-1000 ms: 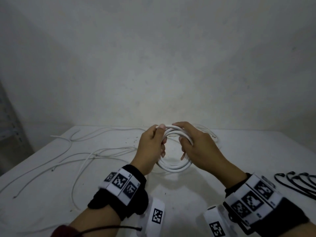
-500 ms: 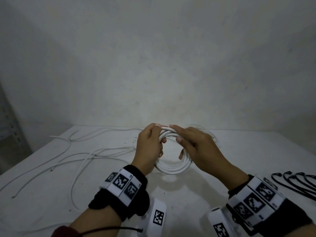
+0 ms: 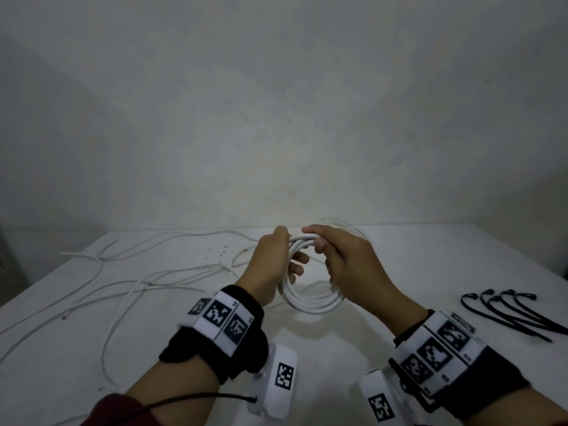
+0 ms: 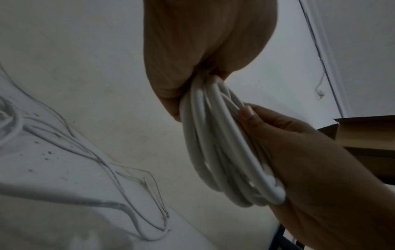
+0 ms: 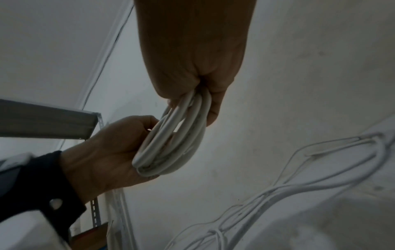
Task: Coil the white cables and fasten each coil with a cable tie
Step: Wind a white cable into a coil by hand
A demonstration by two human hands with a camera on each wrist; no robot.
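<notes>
A white cable coil [image 3: 310, 302] of several loops hangs upright above the table. My left hand [image 3: 276, 259] grips its upper left side with fingers curled through the ring. My right hand [image 3: 344, 259] holds the top right, thumb and fingers closed round the bundle. The left wrist view shows the left hand [image 4: 203, 50] clamping the coil [image 4: 224, 143] with the right hand [image 4: 310, 169] beside it. The right wrist view shows the right hand [image 5: 192, 50] on the coil [image 5: 171, 143] and the left hand [image 5: 107, 152] cupping it. Several black cable ties [image 3: 516, 315] lie at the right.
Several loose white cables [image 3: 138, 281] sprawl over the left half of the white table [image 3: 430, 272]. A plain wall rises right behind the table. A metal shelf frame [image 5: 49, 121] and a cardboard box [image 4: 367, 133] stand off to the sides.
My right hand has slid left along the top of the coil until its fingertips meet the left hand. The coil stays held in the same place.
</notes>
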